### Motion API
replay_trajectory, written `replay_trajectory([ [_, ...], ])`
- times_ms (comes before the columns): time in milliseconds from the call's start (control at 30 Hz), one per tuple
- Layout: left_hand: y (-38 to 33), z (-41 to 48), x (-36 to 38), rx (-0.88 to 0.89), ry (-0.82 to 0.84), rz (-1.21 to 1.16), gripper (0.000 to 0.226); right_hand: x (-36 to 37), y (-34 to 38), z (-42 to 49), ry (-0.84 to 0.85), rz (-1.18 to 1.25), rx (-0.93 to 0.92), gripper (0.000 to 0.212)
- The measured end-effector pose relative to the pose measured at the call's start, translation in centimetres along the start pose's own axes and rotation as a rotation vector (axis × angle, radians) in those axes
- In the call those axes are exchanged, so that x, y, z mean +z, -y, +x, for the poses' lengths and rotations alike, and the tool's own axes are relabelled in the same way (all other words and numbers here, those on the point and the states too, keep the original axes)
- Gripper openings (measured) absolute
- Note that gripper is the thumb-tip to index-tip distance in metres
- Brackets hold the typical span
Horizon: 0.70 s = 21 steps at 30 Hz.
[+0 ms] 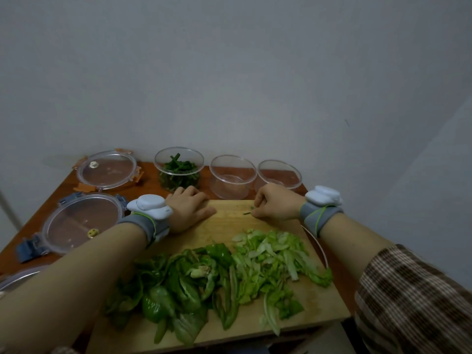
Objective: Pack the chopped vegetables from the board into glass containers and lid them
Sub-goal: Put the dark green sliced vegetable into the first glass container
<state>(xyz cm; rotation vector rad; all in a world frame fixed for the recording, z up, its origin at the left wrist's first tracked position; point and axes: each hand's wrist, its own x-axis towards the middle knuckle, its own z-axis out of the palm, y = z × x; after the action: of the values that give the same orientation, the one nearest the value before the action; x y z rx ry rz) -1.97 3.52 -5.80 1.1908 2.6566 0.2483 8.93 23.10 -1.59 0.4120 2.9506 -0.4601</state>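
**One container filled, two empty, no lids on**

Laid out on a reddish worktop [63, 185], with the wooden board [229, 226] at its near edge.

Heaped on the near half of the board and not yet packed: dark green pepper pieces [178, 284] to the left and pale chopped lettuce [270, 259] to the right, touching where they meet. By the look of it, most of the packing left to do. Far half of the board almost bare.

Lying loose on the worktop left of the board: a blue-clipped lid [81, 222], an orange-clipped lid [107, 169] beyond it, and a sliver of a third lid [18, 277] at the frame's left edge. None fitted to anything.

Lined up just beyond the board's far edge: a glass container of chopped green stalks [178, 167], part full and open on top, then a middle container [233, 176] and a right container [279, 175], both empty. Presumably one for each remaining pile.

Left hand [189, 209] palm down on the board's far edge, fingers relaxed and grasping nothing, apparently steadying the board.

Right hand [275, 205] at the far edge too, fingers curled with thumb and forefinger seemingly pinched on a tiny green scrap [252, 207]. Most likely gleaning the last bits of the first vegetable.

Left to do, then: two piles to move and three lids to clip on.
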Motion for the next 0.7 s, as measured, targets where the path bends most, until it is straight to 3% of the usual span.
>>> replay_trajectory([
  [133,0.1,0.0,0.0,0.003,0.004,-0.004,0.053,-0.1,0.1,0.3,0.048,0.024,0.015,0.017],
  [467,0.0,0.1,-0.3,0.001,0.024,-0.005,0.054,-0.2,0.4,0.1,-0.051,-0.056,-0.087,0.015],
  [700,-0.1,0.3,-0.3,-0.015,0.028,-0.021,0.055,-1.0,0.3,0.7,0.005,-0.073,-0.069,0.012],
])
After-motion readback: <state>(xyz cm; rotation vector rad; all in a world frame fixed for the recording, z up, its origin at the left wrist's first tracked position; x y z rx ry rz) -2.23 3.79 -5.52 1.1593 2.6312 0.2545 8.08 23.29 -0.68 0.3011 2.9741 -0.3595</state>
